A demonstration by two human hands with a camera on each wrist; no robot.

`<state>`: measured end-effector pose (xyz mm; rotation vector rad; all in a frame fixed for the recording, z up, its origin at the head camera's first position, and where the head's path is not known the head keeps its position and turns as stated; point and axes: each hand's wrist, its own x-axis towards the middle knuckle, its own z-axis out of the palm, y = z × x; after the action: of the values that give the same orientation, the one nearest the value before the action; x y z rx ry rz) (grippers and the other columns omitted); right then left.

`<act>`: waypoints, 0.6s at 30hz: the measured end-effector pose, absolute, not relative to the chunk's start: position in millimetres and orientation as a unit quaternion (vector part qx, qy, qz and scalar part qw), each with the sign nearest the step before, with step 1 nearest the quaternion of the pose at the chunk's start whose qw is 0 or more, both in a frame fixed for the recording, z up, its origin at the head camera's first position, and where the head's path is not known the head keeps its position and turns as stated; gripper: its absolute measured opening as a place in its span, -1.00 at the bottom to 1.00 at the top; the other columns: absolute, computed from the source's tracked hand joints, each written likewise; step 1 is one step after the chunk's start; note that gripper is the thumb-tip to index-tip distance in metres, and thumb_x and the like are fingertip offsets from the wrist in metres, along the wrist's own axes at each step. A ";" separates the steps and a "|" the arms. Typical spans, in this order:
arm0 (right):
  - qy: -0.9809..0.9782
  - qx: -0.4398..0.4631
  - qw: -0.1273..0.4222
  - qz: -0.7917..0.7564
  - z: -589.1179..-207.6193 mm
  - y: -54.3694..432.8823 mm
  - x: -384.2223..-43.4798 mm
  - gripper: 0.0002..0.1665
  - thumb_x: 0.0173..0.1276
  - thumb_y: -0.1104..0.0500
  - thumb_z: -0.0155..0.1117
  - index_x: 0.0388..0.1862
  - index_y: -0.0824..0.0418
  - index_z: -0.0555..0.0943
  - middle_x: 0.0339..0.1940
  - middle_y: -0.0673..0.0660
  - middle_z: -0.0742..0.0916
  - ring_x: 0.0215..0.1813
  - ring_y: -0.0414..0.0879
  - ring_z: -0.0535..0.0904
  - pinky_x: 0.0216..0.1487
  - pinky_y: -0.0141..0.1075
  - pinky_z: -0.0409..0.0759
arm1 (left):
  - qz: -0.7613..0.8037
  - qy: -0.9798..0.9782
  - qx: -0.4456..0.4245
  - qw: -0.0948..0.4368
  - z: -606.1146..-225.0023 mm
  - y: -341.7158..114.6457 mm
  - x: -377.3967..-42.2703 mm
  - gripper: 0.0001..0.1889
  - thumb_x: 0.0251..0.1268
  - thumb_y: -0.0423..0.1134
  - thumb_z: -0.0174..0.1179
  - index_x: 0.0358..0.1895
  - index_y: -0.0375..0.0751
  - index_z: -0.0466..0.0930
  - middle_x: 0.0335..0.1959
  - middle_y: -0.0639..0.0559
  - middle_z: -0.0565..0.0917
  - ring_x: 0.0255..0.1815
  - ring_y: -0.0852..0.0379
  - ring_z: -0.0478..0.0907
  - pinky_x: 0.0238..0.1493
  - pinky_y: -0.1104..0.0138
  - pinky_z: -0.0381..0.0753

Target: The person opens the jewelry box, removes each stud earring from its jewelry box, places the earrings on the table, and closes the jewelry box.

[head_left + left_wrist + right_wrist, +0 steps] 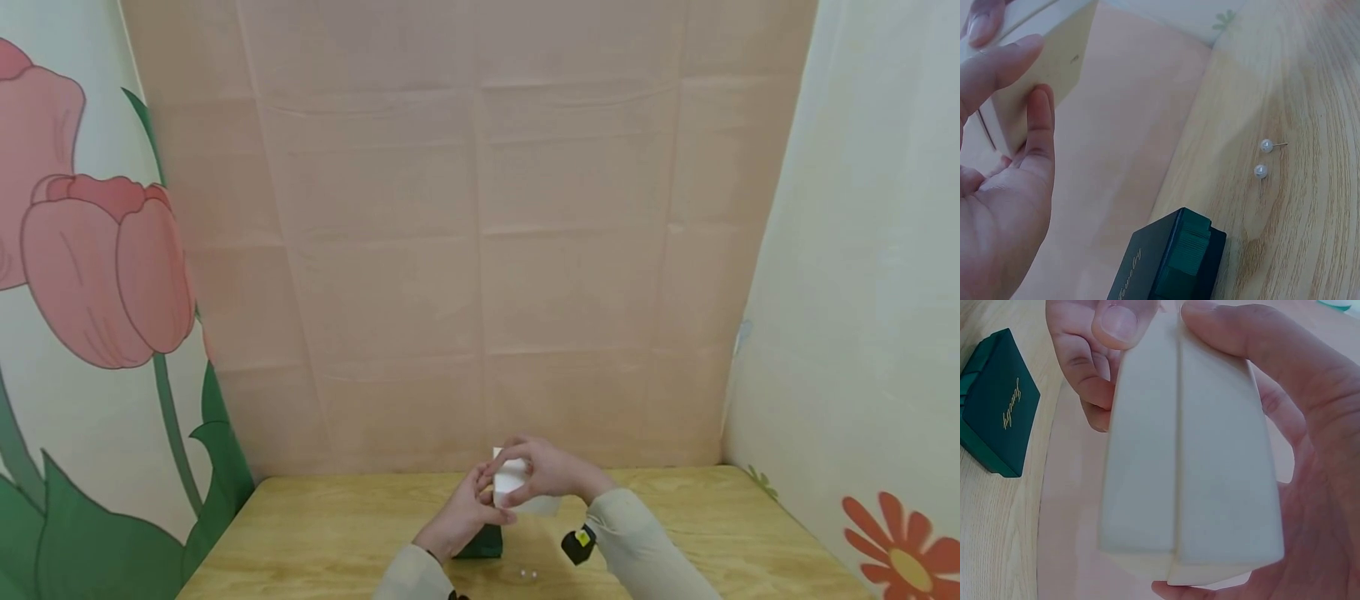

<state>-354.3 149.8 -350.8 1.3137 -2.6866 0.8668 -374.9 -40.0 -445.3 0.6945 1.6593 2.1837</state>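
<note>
A white box (1225, 462), with a seam running along its side between two halves, is held up above the table by both hands. My left hand (465, 512) grips one end, with thumb and fingers on either half of its corner. The right hand (553, 468) spans the box from the other side, its thumb pressing near the seam in the right wrist view. Below the left hand stands a dark green box (1179, 262) with gold "Jewelry" lettering. Two pearl stud earrings, one pearl (1266, 145) above the other (1260, 171) in the left wrist view, lie on the wood.
The wood-grain table (337, 525) ends at a pinkish-tan cloth backdrop (390, 292). Flower-painted walls (862, 292) flank it. A black wrist device (578, 546) with a yellow mark hangs by the right sleeve.
</note>
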 end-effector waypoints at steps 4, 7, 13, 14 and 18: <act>-0.881 0.380 -0.003 0.282 -355.9 142.4 -369.0 -0.59 0.09 0.12 0.53 -0.04 0.07 0.70 0.18 0.27 0.52 0.10 0.08 0.44 -0.12 0.07 0.55 | 0.761 0.580 0.245 0.156 -445.1 -40.4 -375.5 -0.14 0.04 -0.68 0.24 0.41 -0.32 0.00 0.45 -0.17 0.24 0.21 -0.01 0.48 0.10 0.23 0.55; -0.864 0.406 0.001 0.296 -360.6 149.8 -371.1 -0.58 0.17 0.03 0.47 0.02 0.05 0.67 0.21 0.26 0.51 0.12 0.06 0.43 -0.04 0.11 0.53 | 0.761 0.581 0.245 0.155 -445.3 -40.3 -375.7 -0.13 0.03 -0.68 0.24 0.42 -0.32 -0.01 0.45 -0.18 0.23 0.22 -0.02 0.47 0.10 0.23 0.55; -0.867 0.391 -0.014 0.310 -359.1 150.0 -373.2 -0.56 0.09 -0.01 0.52 -0.02 0.04 0.68 0.21 0.23 0.50 0.09 0.06 0.42 -0.04 0.10 0.51 | 0.763 0.579 0.241 0.160 -445.3 -40.6 -376.0 -0.10 0.04 -0.68 0.24 0.44 -0.31 -0.04 0.46 -0.18 0.22 0.22 -0.01 0.47 0.10 0.22 0.55; -0.868 0.388 -0.014 0.309 -359.1 149.3 -373.3 -0.56 0.09 0.01 0.52 -0.03 0.05 0.69 0.20 0.23 0.50 0.08 0.06 0.42 -0.06 0.09 0.51 | 0.763 0.578 0.240 0.161 -445.3 -40.6 -375.9 -0.10 0.04 -0.68 0.23 0.45 -0.30 -0.04 0.46 -0.18 0.22 0.22 -0.01 0.47 0.10 0.21 0.55; -0.861 0.400 -0.009 0.313 -358.7 150.9 -371.0 -0.59 0.13 0.03 0.49 -0.01 0.04 0.68 0.18 0.18 0.50 0.04 0.03 0.42 -0.14 0.02 0.52 | 0.763 0.578 0.241 0.162 -445.5 -40.9 -375.1 -0.10 0.04 -0.69 0.23 0.45 -0.28 -0.03 0.45 -0.16 0.24 0.23 -0.01 0.46 0.10 0.19 0.55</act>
<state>-371.0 150.9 -358.7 1.2635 -2.7207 0.9901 -375.1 -40.9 -445.5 0.6883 1.6478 2.1767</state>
